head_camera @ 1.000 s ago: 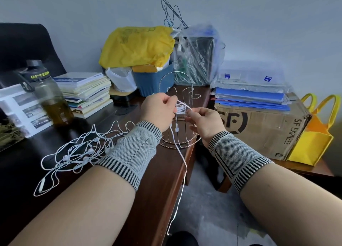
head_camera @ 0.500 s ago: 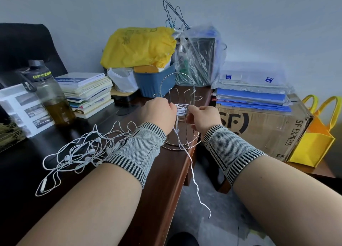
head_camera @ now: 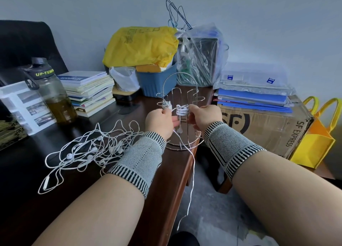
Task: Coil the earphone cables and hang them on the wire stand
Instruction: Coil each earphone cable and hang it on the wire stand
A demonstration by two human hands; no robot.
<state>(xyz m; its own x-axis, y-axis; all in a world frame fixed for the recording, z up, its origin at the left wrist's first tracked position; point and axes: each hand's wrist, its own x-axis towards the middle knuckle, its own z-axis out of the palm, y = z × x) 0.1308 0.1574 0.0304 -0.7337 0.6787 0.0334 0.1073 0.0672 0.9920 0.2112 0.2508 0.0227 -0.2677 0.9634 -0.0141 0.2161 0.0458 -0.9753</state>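
Both hands are raised in front of the wire stand, which sits upright on the near corner of the dark wooden table. The right hand has its fingers curled, pinching a small white coil of earphone cable that sits against the upright wires of the stand. The left hand is also curled, its fingertips pinching the loose end of cable just beside the coil; from there the cable drops past the table's edge and hangs down towards the floor. A second small bundle of cable sits on the stand's left side, just above the left hand; whether the hand touches it cannot be told. On the table to the left of the left forearm lies a tangled pile of white earphones, spread loosely with their buds showing. Both wrists wear grey knitted bands with black stripes. Behind the stand are a blue tub under a yellow bag, a stack of books and a bottle to the left, and a cardboard box with blue folders to the right.
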